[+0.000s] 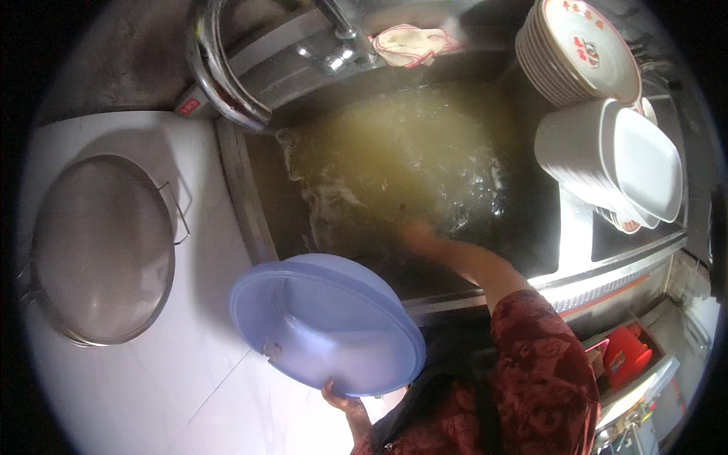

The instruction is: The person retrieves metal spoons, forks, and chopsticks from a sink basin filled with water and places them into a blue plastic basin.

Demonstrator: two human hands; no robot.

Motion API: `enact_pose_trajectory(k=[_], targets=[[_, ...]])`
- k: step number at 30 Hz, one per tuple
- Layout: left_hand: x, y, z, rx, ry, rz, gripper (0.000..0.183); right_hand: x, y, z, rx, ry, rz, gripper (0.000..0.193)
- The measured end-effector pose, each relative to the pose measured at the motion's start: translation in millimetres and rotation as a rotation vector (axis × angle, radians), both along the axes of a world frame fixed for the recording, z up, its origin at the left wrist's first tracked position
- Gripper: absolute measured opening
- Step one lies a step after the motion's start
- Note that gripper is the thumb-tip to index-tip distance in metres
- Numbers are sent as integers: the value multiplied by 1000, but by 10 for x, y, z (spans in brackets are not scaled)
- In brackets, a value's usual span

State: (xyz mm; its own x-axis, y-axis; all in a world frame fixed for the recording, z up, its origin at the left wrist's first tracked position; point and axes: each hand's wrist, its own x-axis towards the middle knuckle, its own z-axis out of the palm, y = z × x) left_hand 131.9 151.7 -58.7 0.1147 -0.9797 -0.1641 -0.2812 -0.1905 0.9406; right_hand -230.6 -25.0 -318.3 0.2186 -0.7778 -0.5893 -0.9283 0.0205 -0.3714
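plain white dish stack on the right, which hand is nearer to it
Right. The right hand is partly sunk in the cloudy water, left of the plain white dish stack; the left hand is farther off, holding the blue basin by its rim.

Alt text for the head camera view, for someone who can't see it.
The left hand holds a tilted blue basin while the right hand is submerged in cloudy water in a sink; stacked dishes are at right, a mesh strainer at left.

The basin (334,326) is lavender-blue, the water (387,144) yellow-green, the sleeve (542,356) dark red with lighter motifs, the cloth (409,45) cream with red lines, the dishes (648,171) white.
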Motion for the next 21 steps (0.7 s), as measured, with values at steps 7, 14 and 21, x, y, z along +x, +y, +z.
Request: enact_pose_trajectory(k=[7,14,21], targets=[[-62,40,4,82,-218,229,43,-761,425,165,-192,-161,-318,51],[-200,-69,152,168,-62,362,24,-1680,119,899,-115,-273,-90,55],[-75,19,85,111,57,284,26,-2526,-247,561,-122,-84,-893,56]])
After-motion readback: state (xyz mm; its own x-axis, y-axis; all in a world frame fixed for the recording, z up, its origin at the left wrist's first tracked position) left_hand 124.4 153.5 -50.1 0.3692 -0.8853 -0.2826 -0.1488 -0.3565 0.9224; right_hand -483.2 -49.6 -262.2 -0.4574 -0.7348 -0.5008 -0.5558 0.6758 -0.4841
